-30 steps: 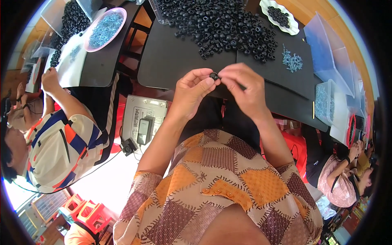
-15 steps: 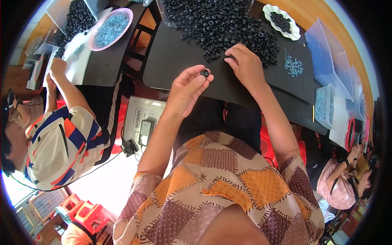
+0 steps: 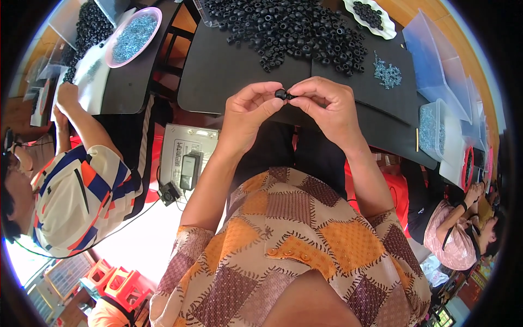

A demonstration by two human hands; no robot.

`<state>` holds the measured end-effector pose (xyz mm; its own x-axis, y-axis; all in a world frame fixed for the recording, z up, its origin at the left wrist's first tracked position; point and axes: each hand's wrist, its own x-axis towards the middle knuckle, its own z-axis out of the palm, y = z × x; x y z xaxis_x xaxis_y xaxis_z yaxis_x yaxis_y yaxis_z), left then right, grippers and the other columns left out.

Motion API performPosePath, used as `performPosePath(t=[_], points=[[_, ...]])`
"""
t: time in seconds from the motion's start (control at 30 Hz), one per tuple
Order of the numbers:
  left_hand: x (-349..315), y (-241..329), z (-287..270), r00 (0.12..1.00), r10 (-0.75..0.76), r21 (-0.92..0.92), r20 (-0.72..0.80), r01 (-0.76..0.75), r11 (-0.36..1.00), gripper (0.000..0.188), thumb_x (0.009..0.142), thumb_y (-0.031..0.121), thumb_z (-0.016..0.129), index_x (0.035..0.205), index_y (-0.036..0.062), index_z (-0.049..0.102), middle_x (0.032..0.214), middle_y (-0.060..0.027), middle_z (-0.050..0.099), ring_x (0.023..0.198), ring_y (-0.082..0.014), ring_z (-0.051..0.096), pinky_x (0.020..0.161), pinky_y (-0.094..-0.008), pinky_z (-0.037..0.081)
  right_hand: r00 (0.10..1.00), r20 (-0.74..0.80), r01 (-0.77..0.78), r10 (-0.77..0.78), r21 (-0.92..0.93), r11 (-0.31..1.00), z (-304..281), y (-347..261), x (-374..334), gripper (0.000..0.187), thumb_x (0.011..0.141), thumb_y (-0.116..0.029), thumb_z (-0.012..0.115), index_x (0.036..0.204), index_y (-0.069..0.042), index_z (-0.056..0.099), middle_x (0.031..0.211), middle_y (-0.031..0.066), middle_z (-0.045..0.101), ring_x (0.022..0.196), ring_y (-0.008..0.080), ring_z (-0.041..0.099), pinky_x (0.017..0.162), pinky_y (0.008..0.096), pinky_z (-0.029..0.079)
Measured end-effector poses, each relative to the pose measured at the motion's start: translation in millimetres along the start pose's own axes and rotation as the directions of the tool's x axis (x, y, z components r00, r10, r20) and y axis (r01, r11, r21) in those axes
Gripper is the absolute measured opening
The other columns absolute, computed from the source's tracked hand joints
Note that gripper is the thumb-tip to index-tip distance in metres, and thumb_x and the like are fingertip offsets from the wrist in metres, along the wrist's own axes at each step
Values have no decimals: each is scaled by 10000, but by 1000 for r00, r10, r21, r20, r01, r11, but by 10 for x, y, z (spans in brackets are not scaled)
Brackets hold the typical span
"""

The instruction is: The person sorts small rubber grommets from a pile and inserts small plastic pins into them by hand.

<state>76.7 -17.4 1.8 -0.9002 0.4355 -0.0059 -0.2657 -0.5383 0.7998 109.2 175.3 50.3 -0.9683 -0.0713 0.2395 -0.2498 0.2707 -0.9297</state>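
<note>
Between the thumb and fingers of my left hand (image 3: 248,111) is a round black plastic piece (image 3: 280,94) with a hole. My right hand (image 3: 329,109) pinches a smaller black piece (image 3: 290,97) against its side, and the two pieces touch. Both hands are raised at the near edge of the dark table (image 3: 218,76). Beyond them lies a large heap of black plastic pieces (image 3: 294,30), many of them hollow. Right of the heap is a little pile of small clear-blue pieces (image 3: 387,73).
A white scalloped dish (image 3: 388,30) of black pieces sits at the far right. Clear plastic bins (image 3: 438,65) and a tub of clear-blue pieces (image 3: 431,131) line the right edge. A co-worker (image 3: 81,185) works at the left table, near a pink-rimmed plate (image 3: 157,27).
My right hand has come from the heap's edge to my left hand, bringing a small black piece against the round one. The view has shifted slightly.
</note>
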Motion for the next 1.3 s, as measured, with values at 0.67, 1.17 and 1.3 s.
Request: performPosePath(t=[0.67,1.17,1.3], points=[[-41,14,-57,993,87,536,-85,-28,844,210,884,-12,744,1094,-9,739,1036,-65,728,899,-104,686,818,-248,559,987,-101,-105,127,200,974,287,349,-88,127,830,82,740,927,15,690,873,59,739,832,94,710,721,239,573],[8,75,1,971,232,809,-51,-96,580,208,838,-36,734,1040,8,759,978,-104,737,827,-160,721,765,-270,583,992,-80,-107,100,-94,990,347,334,37,191,798,67,749,961,2,671,855,96,734,809,147,721,705,268,575],[21,47,-44,973,222,789,-63,-87,608,213,832,-39,743,1040,5,756,976,-105,741,822,-163,722,754,-269,582,987,-69,-151,146,-71,986,355,342,59,190,791,56,751,954,-3,675,869,99,743,812,167,733,714,280,578]])
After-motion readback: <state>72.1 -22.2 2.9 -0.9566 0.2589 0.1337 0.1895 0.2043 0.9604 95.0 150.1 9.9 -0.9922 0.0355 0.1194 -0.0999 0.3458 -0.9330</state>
